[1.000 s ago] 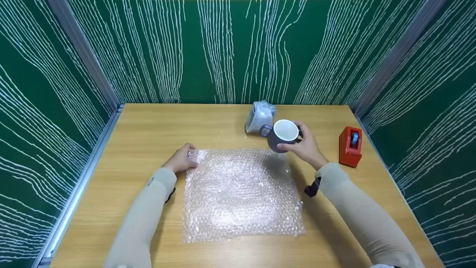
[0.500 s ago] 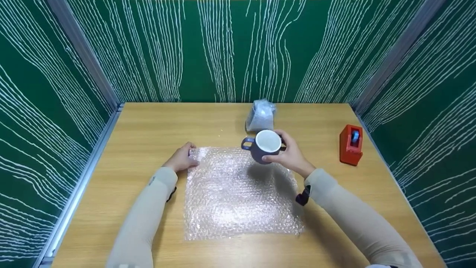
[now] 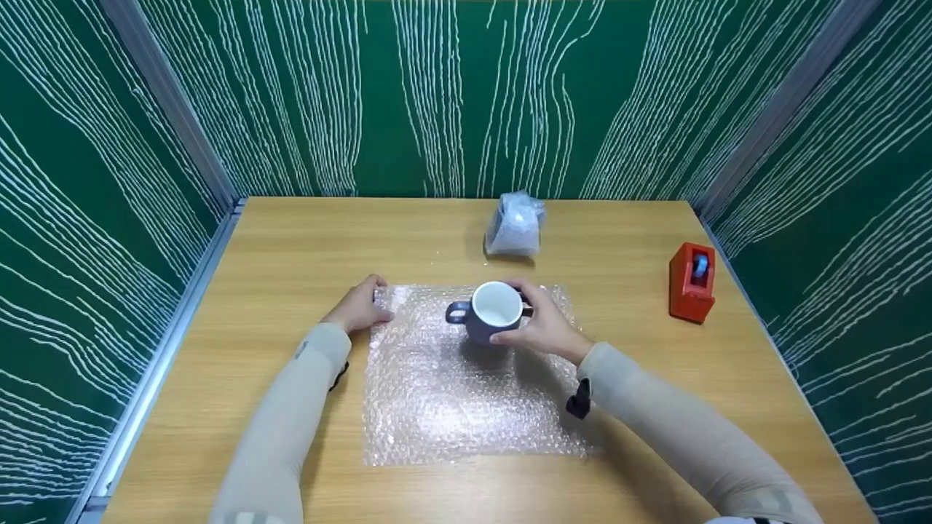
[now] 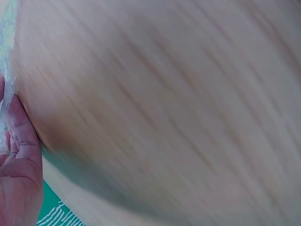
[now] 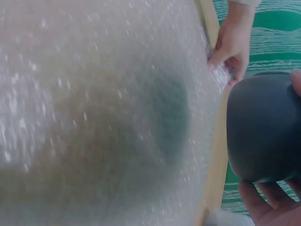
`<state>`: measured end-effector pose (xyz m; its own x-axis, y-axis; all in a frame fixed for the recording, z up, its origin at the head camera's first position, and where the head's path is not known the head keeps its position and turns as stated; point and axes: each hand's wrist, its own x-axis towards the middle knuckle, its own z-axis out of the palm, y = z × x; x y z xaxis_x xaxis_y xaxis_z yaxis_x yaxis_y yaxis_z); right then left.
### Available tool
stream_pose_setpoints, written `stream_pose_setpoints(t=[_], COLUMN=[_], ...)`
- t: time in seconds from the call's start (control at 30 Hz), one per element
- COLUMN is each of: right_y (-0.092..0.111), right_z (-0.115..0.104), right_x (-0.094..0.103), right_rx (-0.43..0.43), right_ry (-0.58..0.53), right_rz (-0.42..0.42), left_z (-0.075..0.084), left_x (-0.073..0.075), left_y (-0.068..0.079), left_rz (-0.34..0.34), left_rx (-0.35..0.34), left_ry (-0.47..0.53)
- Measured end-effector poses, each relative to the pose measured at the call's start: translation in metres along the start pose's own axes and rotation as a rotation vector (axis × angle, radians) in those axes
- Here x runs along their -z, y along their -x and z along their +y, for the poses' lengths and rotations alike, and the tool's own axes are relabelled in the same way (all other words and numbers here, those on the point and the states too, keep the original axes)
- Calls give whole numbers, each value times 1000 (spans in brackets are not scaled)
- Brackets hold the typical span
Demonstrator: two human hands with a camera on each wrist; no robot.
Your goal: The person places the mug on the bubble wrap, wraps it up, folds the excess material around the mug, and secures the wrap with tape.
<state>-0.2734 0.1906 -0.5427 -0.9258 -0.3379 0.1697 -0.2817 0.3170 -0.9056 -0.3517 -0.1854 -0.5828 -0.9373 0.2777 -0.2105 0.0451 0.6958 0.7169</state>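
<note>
My right hand (image 3: 542, 324) grips a dark blue-grey mug (image 3: 482, 329) with a white inside, upright, its mouth facing up. One loop handle points left; a dark bit shows on the other side, by the fingers. The mug (image 5: 263, 127) hangs over a sheet of bubble wrap (image 3: 444, 407), casting a shadow on it. At the sheet's far left corner, my left hand (image 3: 360, 306) pinches the edge between thumb and fingers. In the left wrist view that hand (image 4: 21, 155) is partly cut off at the frame's edge.
Behind the sheet stands a bubble-wrapped bundle (image 3: 515, 225). A red tape dispenser (image 3: 690, 287) with a blue roll is at the right of the wooden table (image 3: 306, 240). Green panels (image 3: 408, 94) with white lines enclose the back and sides.
The right hand has carried the mug left and toward the front, from beside the wrapped bundle to over the bubble wrap. My left hand stays at the sheet's corner.
</note>
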Motion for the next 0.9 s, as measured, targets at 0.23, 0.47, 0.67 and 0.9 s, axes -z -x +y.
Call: stream_pose_setpoints(t=[0.23, 0.47, 0.67, 0.9], right_y=[6, 11, 14, 16], right_z=[6, 14, 18, 23], right_x=[-16, -26, -32, -37], right_rx=[-3, -9, -8, -20], right_ry=[-8, -9, 7, -15], right_rz=[-49, -105, -139, -168], left_z=[-3, -4, -4, -4], left_x=[-1, -2, -1, 0], left_y=[-2, -1, -2, 1], left_rz=[13, 17, 11, 3], left_rx=[-17, -23, -21, -17], left_ry=[8, 15, 19, 11])
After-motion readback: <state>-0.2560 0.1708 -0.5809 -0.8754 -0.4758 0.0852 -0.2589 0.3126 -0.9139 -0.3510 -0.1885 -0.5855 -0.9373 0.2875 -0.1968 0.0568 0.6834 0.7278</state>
